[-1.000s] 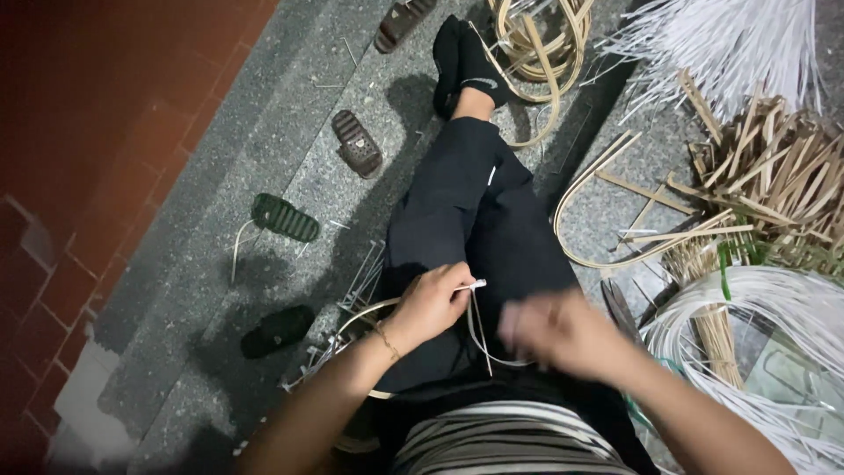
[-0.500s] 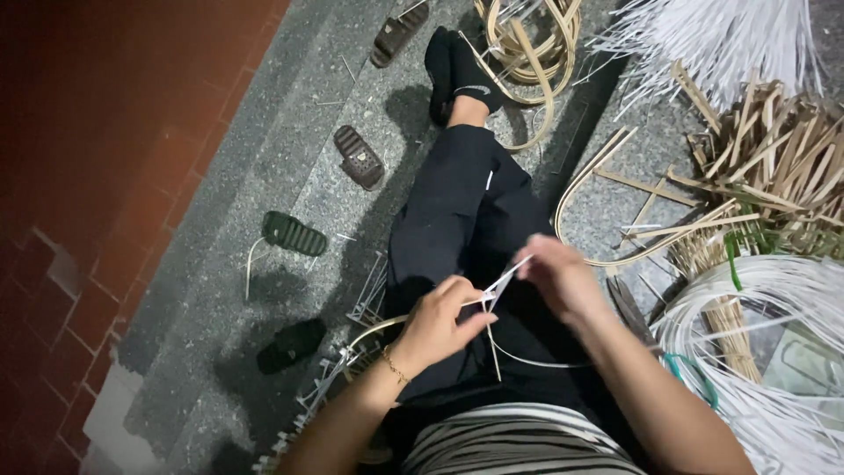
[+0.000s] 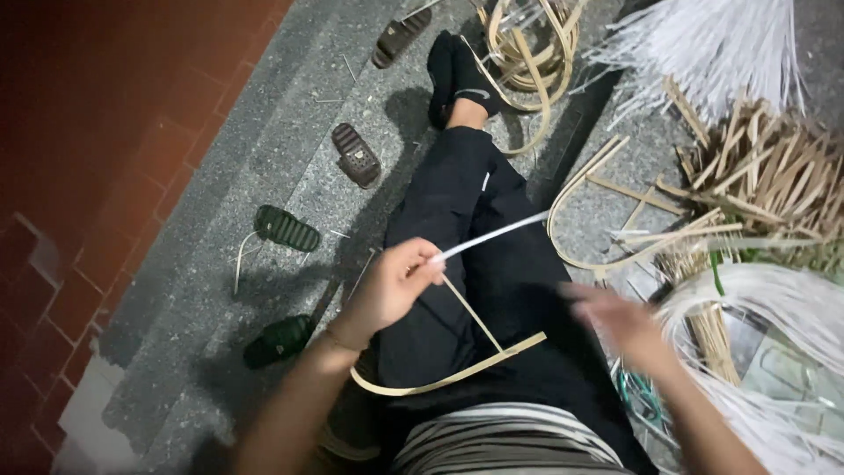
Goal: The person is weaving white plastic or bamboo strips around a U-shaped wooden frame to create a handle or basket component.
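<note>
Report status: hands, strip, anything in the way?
Left hand pinches white strip over the lap. Right hand blurred, open, off the strip. Bent bamboo strip lies across black trousers. Nothing between the hands.

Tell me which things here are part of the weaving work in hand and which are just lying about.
In use:
left hand pinching a white strip
curved cane strip across the lap
right hand, blurred, empty
white strip bundle

Lying about:
green sandals
brown sandal
cane hoops
split cane pile

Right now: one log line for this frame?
left hand: pinches white strip | right hand: blurred, free | bamboo strip: curved across lap
</note>
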